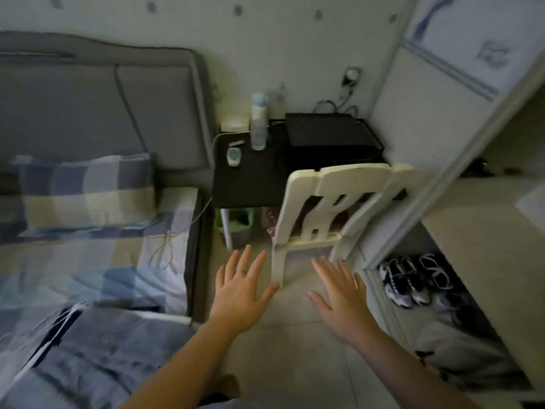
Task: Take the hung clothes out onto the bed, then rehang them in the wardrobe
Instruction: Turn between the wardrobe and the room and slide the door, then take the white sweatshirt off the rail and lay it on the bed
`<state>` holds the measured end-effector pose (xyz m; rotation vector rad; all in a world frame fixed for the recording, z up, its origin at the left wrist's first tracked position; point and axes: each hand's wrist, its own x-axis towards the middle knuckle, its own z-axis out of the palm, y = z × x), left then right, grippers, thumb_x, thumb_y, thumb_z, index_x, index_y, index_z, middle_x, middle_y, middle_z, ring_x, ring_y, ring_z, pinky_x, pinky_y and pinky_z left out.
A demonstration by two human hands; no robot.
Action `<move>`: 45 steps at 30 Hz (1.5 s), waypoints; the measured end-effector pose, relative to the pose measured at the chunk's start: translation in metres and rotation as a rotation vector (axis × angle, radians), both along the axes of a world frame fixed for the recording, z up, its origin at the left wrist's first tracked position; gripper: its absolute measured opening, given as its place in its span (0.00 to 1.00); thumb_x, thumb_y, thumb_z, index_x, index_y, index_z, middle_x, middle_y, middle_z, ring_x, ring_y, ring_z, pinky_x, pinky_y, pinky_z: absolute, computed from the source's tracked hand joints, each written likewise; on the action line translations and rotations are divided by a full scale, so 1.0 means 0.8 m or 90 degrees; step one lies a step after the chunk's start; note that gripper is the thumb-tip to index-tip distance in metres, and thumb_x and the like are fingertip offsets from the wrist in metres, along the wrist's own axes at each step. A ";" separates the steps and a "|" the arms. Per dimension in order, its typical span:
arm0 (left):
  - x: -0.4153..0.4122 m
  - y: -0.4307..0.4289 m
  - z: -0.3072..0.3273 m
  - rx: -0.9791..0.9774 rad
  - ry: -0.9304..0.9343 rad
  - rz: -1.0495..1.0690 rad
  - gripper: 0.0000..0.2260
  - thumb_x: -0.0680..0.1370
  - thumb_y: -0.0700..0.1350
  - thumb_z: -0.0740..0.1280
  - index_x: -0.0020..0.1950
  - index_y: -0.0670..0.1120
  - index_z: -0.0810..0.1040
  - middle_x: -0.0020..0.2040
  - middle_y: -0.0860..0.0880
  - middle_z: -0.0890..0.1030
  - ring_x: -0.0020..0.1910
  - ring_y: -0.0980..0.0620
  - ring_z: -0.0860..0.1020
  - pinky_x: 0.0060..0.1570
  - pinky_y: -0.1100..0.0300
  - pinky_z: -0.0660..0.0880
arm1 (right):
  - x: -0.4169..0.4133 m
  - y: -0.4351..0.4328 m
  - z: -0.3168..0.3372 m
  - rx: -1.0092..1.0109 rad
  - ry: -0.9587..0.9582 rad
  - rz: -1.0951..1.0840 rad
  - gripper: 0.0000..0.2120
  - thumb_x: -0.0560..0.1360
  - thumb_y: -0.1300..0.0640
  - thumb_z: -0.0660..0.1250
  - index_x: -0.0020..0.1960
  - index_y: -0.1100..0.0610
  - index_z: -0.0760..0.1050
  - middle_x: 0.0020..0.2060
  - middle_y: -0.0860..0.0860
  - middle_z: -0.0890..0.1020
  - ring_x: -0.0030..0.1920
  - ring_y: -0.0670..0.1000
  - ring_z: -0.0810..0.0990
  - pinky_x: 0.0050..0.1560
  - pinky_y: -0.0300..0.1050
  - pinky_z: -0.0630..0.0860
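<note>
Just left of left hand (pixel 240 293), blue garment (pixel 118 346) on bed (pixel 88 261), right hand (pixel 343 299) spread

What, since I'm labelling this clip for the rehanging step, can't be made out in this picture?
Head view:
Wardrobe hanging space: cut off by the right edge; only a shelf and the floor compartment show.
Garment on the bed: blurred, cut by the bottom edge; its type is unclear.
Things under the black table: hidden by the chair back.
Bottle label: blurred.
</note>
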<state>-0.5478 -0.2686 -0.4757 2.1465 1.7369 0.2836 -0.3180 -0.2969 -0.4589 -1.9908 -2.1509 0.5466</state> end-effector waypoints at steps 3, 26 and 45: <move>0.073 0.064 0.009 0.014 -0.012 -0.130 0.35 0.75 0.73 0.40 0.79 0.62 0.41 0.81 0.54 0.38 0.79 0.49 0.36 0.77 0.43 0.40 | 0.057 0.011 0.005 0.024 0.010 -0.114 0.33 0.76 0.33 0.43 0.79 0.41 0.46 0.79 0.42 0.47 0.78 0.49 0.41 0.76 0.58 0.42; 0.681 0.315 0.280 0.271 -0.282 -0.775 0.36 0.73 0.73 0.45 0.79 0.60 0.54 0.81 0.51 0.52 0.79 0.47 0.48 0.75 0.44 0.49 | 0.423 0.062 0.298 0.283 -0.312 -0.694 0.33 0.76 0.32 0.40 0.79 0.41 0.42 0.79 0.42 0.44 0.78 0.50 0.38 0.76 0.57 0.39; 1.040 0.253 0.617 0.495 -0.506 -0.950 0.38 0.71 0.73 0.40 0.79 0.62 0.48 0.82 0.54 0.46 0.79 0.51 0.41 0.76 0.48 0.45 | 0.628 0.023 0.661 0.359 -0.733 -0.759 0.34 0.76 0.34 0.42 0.79 0.43 0.45 0.79 0.43 0.50 0.78 0.48 0.45 0.76 0.55 0.47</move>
